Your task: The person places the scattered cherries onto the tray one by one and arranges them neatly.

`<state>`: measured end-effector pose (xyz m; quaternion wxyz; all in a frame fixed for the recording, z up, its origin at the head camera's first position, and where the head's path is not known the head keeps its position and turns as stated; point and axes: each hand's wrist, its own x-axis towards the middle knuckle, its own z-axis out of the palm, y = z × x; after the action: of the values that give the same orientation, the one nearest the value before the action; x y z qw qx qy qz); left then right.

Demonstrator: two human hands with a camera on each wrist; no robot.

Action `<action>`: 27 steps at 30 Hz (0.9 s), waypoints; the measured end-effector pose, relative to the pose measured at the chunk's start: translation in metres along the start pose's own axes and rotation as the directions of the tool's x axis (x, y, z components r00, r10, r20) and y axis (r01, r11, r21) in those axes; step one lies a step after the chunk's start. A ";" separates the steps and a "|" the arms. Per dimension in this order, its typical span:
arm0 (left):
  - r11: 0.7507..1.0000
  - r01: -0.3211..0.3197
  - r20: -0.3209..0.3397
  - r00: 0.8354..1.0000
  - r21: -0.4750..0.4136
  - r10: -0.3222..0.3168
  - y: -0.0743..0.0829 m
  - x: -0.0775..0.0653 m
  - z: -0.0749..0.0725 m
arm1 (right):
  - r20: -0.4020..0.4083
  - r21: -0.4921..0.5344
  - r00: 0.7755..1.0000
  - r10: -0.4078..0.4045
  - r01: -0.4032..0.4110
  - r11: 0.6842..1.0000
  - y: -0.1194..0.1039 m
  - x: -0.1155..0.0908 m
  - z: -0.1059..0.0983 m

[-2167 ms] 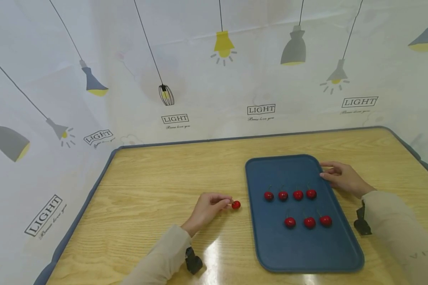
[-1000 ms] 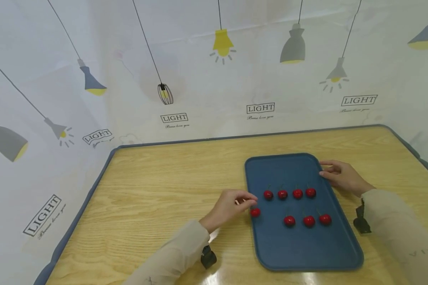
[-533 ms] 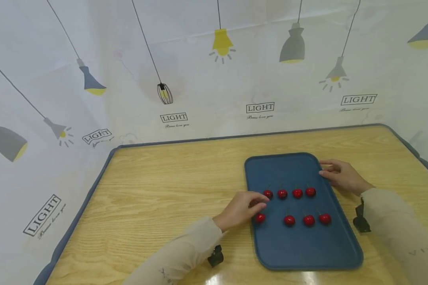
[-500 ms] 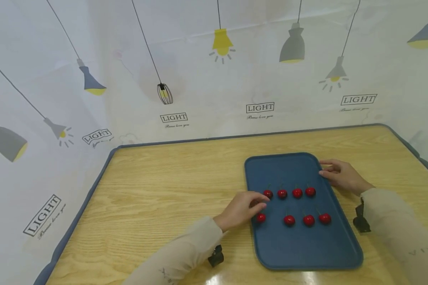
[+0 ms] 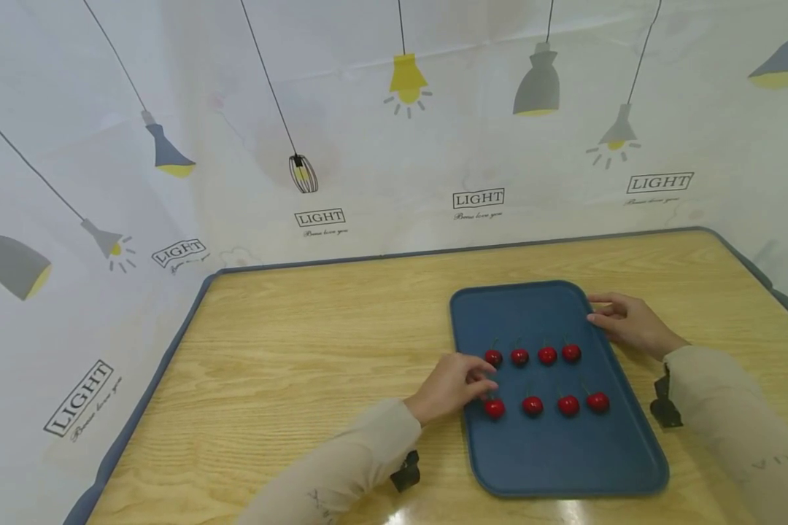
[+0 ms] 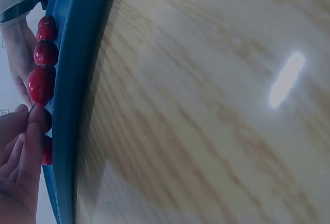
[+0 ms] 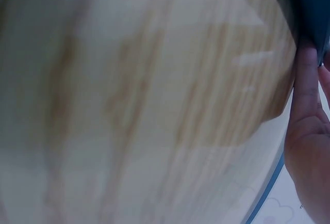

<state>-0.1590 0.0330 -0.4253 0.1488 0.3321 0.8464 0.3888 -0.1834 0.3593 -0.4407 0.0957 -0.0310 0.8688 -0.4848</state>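
Observation:
My left hand reaches over the left rim of a blue tray. Its thumb and index finger pinch the stem of a red cherry, and in the left wrist view the thin stem shows between the fingertips. This cherry hangs at or just above the tray surface, at the left end of the front row; whether it touches is unclear. Beside it in that row is another cherry. My right hand lies at the tray's right side, thumb and fingers touching the rim, extended rather than curled.
A back row of cherries with stems, one of them a dark red cherry, lies across the tray. The wooden table spreads out to the left. A white wall covering printed with lamps borders the table behind and at the sides.
My left hand has carried the cherry by its stem from the table rightward over the tray rim to the front row's left end. My right hand has stayed at the tray edge.

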 end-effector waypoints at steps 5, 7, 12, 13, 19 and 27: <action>0.999 0.040 -0.018 0.999 -0.028 -0.040 0.003 0.002 0.004 | 0.004 0.013 1.000 -0.009 0.009 1.000 0.000 -0.001 0.000; 0.997 0.065 -0.018 0.998 -0.045 -0.066 0.004 0.003 0.006 | 0.002 0.010 1.000 -0.011 0.011 1.000 0.000 -0.001 0.000; 0.990 0.125 -0.007 0.992 -0.065 -0.126 0.005 0.006 0.011 | -0.001 0.005 1.000 -0.013 0.013 1.000 -0.001 -0.001 0.000; 0.989 0.130 -0.007 0.991 -0.066 -0.130 0.005 0.006 0.012 | 0.000 0.005 1.000 -0.015 0.015 1.000 -0.001 -0.002 0.000; 0.985 0.153 -0.032 0.987 -0.075 -0.156 0.005 0.011 0.013 | 0.001 0.005 1.000 -0.004 0.004 1.000 -0.002 -0.002 0.000; 0.986 0.158 -0.066 0.985 -0.058 -0.162 0.003 0.012 0.013 | 0.006 0.013 1.000 0.000 0.000 1.000 -0.002 -0.002 0.000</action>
<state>-0.1598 0.0502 -0.4313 0.1581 0.2451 0.8645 0.4093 -0.1814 0.3586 -0.4383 0.0985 -0.0320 0.8653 -0.4904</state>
